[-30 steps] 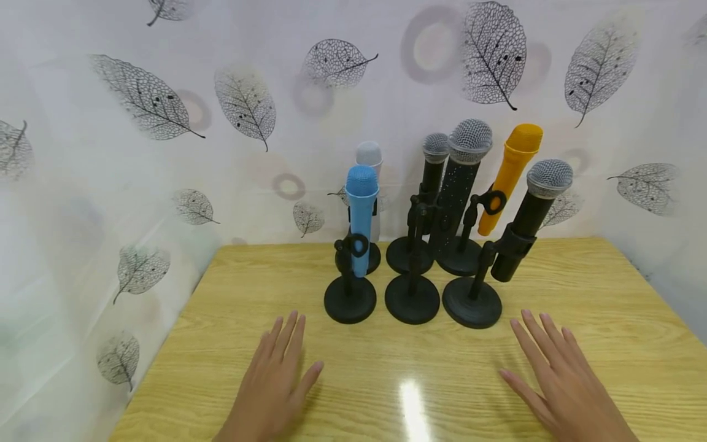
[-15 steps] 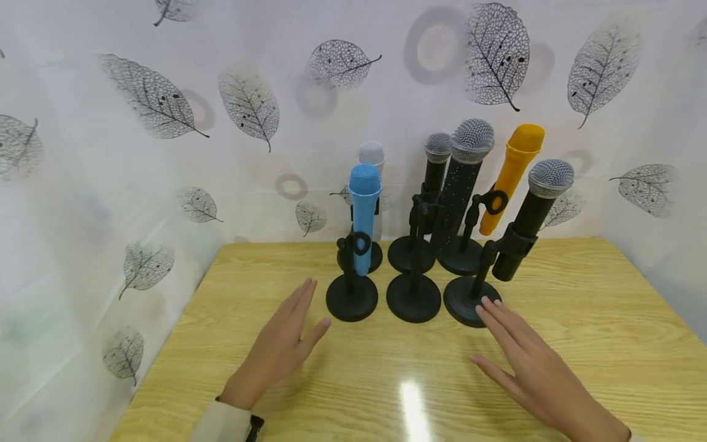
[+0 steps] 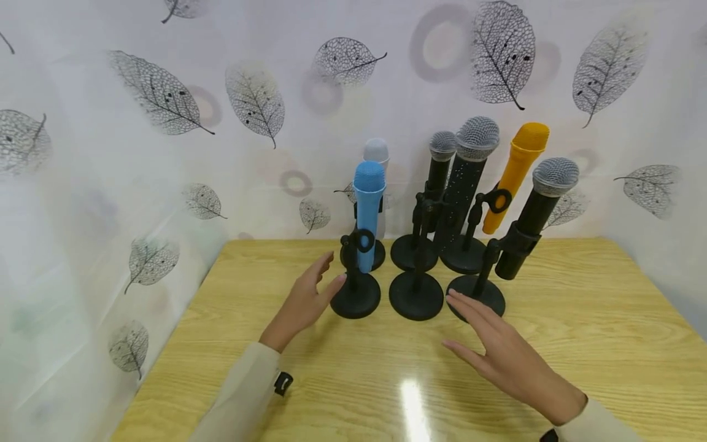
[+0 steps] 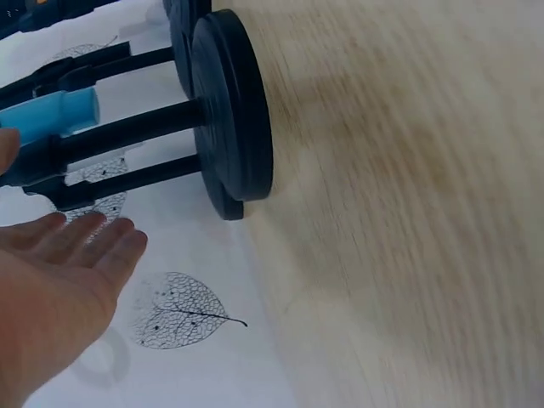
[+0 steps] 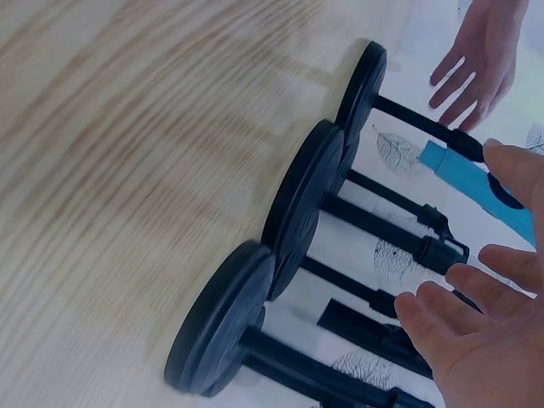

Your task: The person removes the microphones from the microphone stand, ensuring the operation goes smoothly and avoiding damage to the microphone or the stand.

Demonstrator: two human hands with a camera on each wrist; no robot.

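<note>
My left hand [image 3: 301,304] reaches beside the front left stand [image 3: 355,296], thumb spread from the fingers and nothing in its grasp. That stand holds a light blue microphone [image 3: 367,209] upright, and the thumb tip overlaps the edge of its base in the head view. In the left wrist view the palm [image 4: 59,297] faces the stand's black pole [image 4: 136,132]. My right hand [image 3: 502,353], fingers extended, hovers before the front right stand [image 3: 477,294], its fingertips overlapping the round base. A black microphone with a silver head [image 3: 555,178] tilts in that stand's clip.
Between the hands stands a front middle stand [image 3: 416,296]. Behind are a white microphone [image 3: 376,151], a silver-headed black one [image 3: 439,162], a larger speckled black one [image 3: 466,178] and a yellow one [image 3: 516,169]. A leaf-patterned cloth [image 3: 254,184] backs the wooden table [image 3: 359,380].
Both hands have moved forward over the table toward the stands, the left one up to the blue microphone's stand, the right one inward to the front right base. The microphones have stayed in place.
</note>
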